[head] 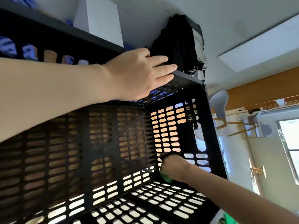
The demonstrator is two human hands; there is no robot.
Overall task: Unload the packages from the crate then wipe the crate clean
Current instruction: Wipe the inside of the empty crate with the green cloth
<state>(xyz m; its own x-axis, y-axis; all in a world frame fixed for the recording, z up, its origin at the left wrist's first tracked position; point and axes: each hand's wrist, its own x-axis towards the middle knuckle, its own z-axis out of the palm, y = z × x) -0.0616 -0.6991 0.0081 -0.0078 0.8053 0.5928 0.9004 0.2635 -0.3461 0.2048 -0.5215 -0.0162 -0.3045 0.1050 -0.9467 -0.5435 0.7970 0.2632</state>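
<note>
While the left hand (137, 73) lies open and flat on the rim of the empty black crate (103, 143), the right hand (174, 166) squeezes a green cloth (165, 177) in its far corner. If the flat hand slips, the crate might slide away.

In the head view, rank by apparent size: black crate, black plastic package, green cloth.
1. black crate, fills most of the frame, though nearest the camera
2. black plastic package
3. green cloth, mostly hidden under the right hand
</note>
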